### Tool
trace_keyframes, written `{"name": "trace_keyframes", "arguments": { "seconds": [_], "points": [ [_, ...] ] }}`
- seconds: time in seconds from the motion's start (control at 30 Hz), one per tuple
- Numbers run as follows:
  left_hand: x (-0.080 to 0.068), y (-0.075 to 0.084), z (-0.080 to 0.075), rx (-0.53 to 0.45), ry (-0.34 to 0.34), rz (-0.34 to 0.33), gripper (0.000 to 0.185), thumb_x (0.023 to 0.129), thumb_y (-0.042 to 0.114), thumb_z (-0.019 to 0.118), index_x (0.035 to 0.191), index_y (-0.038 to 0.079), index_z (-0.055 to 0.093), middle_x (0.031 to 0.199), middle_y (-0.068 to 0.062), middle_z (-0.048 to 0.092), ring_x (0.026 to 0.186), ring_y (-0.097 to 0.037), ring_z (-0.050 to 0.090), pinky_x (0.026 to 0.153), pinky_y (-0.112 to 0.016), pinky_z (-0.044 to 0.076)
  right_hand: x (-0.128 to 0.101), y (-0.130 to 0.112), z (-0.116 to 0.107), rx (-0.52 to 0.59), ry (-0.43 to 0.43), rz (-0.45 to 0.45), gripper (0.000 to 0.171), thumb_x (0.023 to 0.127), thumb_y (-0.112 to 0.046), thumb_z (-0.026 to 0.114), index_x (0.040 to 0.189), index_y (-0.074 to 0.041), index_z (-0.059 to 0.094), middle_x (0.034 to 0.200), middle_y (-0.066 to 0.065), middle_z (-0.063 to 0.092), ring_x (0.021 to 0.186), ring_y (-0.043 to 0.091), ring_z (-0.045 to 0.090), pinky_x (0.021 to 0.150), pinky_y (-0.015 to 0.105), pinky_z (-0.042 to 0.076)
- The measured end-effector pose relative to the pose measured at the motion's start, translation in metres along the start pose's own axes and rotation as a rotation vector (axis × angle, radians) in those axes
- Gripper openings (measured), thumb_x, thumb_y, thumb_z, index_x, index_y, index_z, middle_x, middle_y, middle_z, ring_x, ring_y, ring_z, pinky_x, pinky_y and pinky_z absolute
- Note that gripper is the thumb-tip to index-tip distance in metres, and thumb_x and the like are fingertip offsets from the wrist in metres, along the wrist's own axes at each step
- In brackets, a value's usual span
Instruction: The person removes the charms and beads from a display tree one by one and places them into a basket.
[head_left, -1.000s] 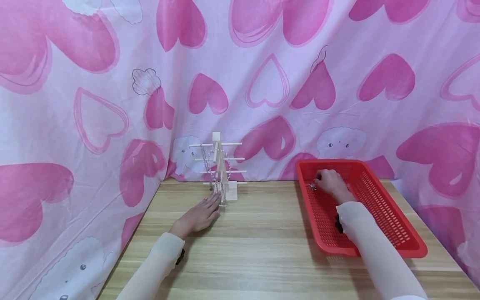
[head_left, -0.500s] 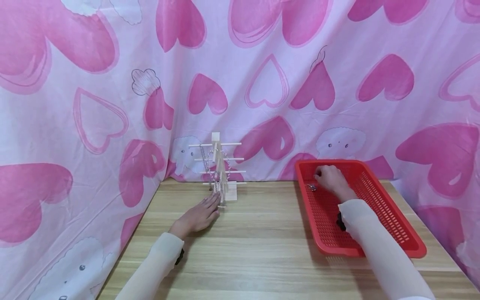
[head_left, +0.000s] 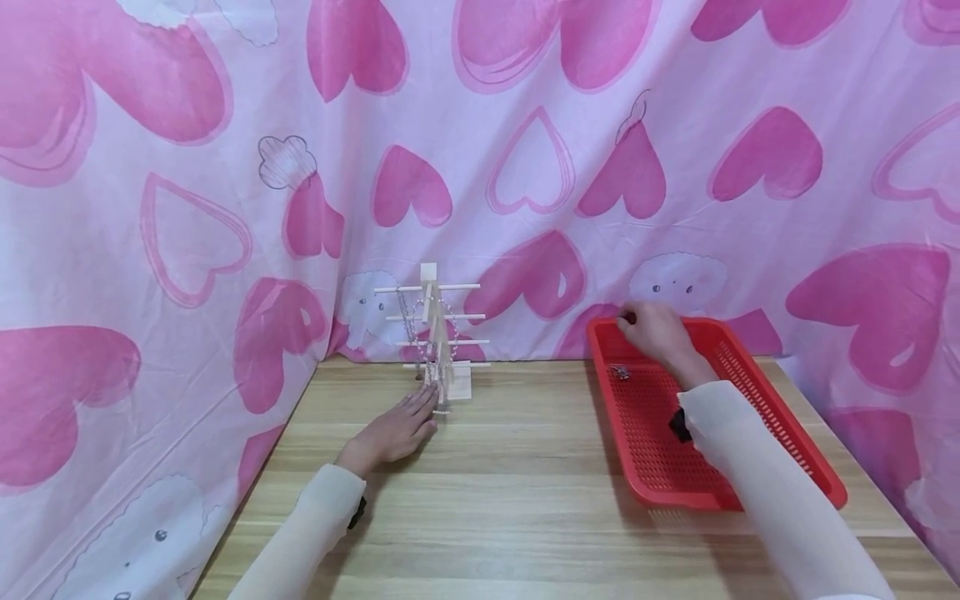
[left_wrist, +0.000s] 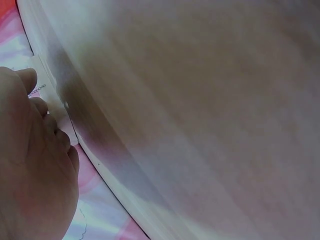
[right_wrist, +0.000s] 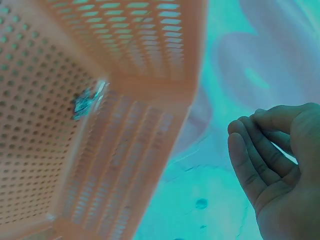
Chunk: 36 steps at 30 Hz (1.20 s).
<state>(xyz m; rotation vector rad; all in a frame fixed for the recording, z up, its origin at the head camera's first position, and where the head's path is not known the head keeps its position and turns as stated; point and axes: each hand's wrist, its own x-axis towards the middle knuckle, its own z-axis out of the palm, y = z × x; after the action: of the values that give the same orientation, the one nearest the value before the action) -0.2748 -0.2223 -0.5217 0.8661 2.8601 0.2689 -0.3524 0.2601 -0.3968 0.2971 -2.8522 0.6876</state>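
fingers [right_wrist: 250, 160] of the right hand [head_left: 654, 332] loosely curled, holding nothing that shows, raised above the far left corner of the basket [head_left: 780, 433]. small metal trinket [head_left: 620, 372] lying on the basket floor just below and left of that hand, apart from it; seen in the wrist view [right_wrist: 86, 101] near the corner wall. fingers [head_left: 423, 402] of the left hand [head_left: 392, 433] straight and flat on the desk [head_left: 525, 500], tips touching the base of the rack [head_left: 435, 333]; chains [head_left: 431, 354] hanging from its rungs.

to do this well: bring the right fingers back down over the trinket, pinch it with thumb and forefinger tips, not the mesh. lift straight up to clear the rim before crossing left. keep the left palm pressed at the rack's foot so it stays upright. drape on a free rung, away from the hanging chains, to avoid tangling. whether anything tiny already sits between the right fingertips: cannot tell.
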Motion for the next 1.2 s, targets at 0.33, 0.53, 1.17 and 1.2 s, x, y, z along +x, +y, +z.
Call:
{"name": "trace_keyframes", "arguments": {
  "seconds": [0.33, 0.53, 1.17, 1.2],
  "points": [
    [0.000, -0.002, 0.003, 0.012, -0.003, 0.000, 0.064, 0.117, 0.032, 0.036, 0.168, -0.001, 0.019, 0.179, -0.017, 0.010, 0.166, -0.039, 0.014, 0.136, -0.053, 0.019, 0.000, -0.052, 0.003, 0.086, 0.078, -0.139, 0.019, 0.101, -0.011, 0.069, 0.114, -0.001, 0.078, 0.099, 0.016, 0.078, 0.084, 0.029, 0.066, 0.077, 0.045, 0.061],
    [0.001, -0.002, 0.005, 0.014, 0.007, -0.008, 0.063, 0.117, 0.032, 0.036, 0.168, -0.001, 0.021, 0.179, -0.017, 0.012, 0.166, -0.038, 0.015, 0.136, -0.052, 0.020, -0.001, -0.086, 0.010, 0.173, 0.098, -0.238, 0.015, 0.100, -0.009, 0.072, 0.109, -0.001, 0.080, 0.100, 0.015, 0.080, 0.086, 0.027, 0.072, 0.082, 0.048, 0.066],
    [0.002, -0.007, 0.012, -0.021, 0.059, 0.017, 0.064, 0.116, 0.033, 0.035, 0.168, -0.002, 0.023, 0.178, -0.019, 0.016, 0.165, -0.040, 0.017, 0.135, -0.056, 0.021, -0.018, -0.181, 0.056, 0.288, 0.027, -0.471, 0.016, 0.099, -0.009, 0.074, 0.113, -0.007, 0.082, 0.095, 0.006, 0.081, 0.083, 0.017, 0.074, 0.080, 0.034, 0.067],
    [0.002, -0.006, 0.011, -0.026, 0.057, 0.018, 0.063, 0.116, 0.033, 0.036, 0.168, -0.002, 0.023, 0.178, -0.019, 0.016, 0.165, -0.041, 0.017, 0.135, -0.056, 0.021, -0.018, -0.185, 0.059, 0.291, 0.028, -0.480, 0.017, 0.099, -0.008, 0.074, 0.114, -0.007, 0.082, 0.094, 0.006, 0.081, 0.083, 0.017, 0.074, 0.079, 0.033, 0.066]
  ]
}}
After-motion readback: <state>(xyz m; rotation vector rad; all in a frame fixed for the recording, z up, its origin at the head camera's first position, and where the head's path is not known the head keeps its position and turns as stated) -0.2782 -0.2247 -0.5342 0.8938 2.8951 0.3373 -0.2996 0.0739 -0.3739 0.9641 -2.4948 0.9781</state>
